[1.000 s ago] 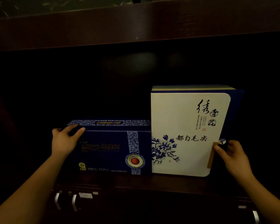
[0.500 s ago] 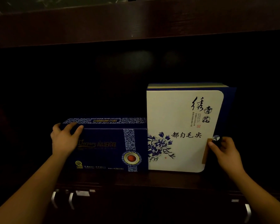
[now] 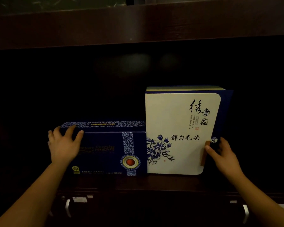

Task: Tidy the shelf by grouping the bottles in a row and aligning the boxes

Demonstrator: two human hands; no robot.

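Dark shelf (image 3: 138, 182) — black depths behind blue box (image 3: 105, 153), white box (image 3: 179, 133).

place: home or shop storage, cannot tell which | lighting: very dim | furniture: dark wooden shelf (image 3: 138, 182) with metal drawer handles (image 3: 67, 208) below | goods: tea gift box (image 3: 179, 133) beside dark blue gift box (image 3: 105, 149)

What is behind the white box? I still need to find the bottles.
Only dark shelf recess shows above and beside the white box. No bottle is visible; whatever stands directly behind it is hidden by the box.
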